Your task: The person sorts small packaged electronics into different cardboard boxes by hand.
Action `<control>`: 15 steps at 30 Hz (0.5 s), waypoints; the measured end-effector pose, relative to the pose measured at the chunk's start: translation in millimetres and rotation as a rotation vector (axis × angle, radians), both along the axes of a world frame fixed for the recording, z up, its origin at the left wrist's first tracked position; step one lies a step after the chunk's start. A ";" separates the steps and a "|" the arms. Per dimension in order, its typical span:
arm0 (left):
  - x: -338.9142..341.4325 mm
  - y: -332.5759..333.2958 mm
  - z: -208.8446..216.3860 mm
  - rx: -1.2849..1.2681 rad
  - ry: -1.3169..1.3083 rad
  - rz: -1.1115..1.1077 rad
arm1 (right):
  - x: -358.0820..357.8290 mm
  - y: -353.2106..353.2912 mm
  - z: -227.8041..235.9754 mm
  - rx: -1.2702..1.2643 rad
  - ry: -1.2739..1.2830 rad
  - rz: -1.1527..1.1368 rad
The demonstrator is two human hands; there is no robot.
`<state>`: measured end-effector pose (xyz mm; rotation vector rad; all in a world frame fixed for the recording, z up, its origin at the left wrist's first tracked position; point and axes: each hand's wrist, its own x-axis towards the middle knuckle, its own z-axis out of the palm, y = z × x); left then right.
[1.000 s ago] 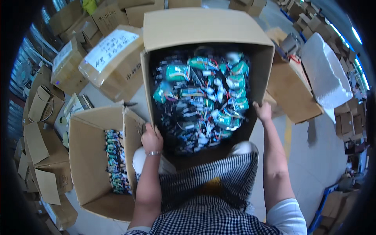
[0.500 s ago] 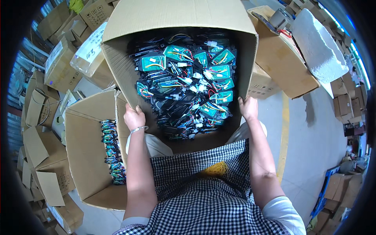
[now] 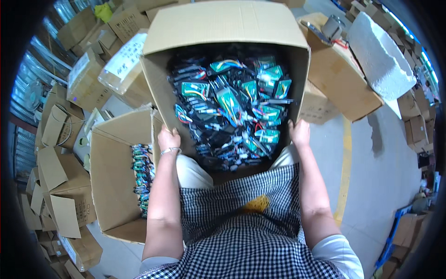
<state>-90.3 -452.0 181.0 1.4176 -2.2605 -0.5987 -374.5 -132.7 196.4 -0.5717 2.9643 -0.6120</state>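
A large cardboard box stands before me, its opening facing me. Inside lies a loose heap of green circuit boards in black housings, with coloured wires and white connectors; motion blurs some of them. My left hand is closed on the box's left edge, a bracelet at its wrist. Closed on the right edge is my right hand. Left of my left forearm, an open cardboard box holds a row of similar wired boards.
Taped cartons and flattened cardboard crowd the left. At the right, a tilted carton bears a metal cup beside a white foam block. A yellow floor line runs along the right side.
The boards inside the large box have shifted and tumbled into a different arrangement. My hands keep their hold on its edges; the whole view has moved slightly.
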 end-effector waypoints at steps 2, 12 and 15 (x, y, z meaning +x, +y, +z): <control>2.0 -0.9 -4.9 0.008 0.023 -0.019 | 3.1 -0.3 0.8 -0.003 -0.029 -0.022; 21.9 -2.0 -12.3 0.001 0.104 -0.036 | -24.3 33.7 -13.4 -0.077 -0.039 0.046; 32.4 -4.0 -25.5 0.011 0.133 -0.038 | -19.8 39.1 -30.9 -0.095 0.097 0.050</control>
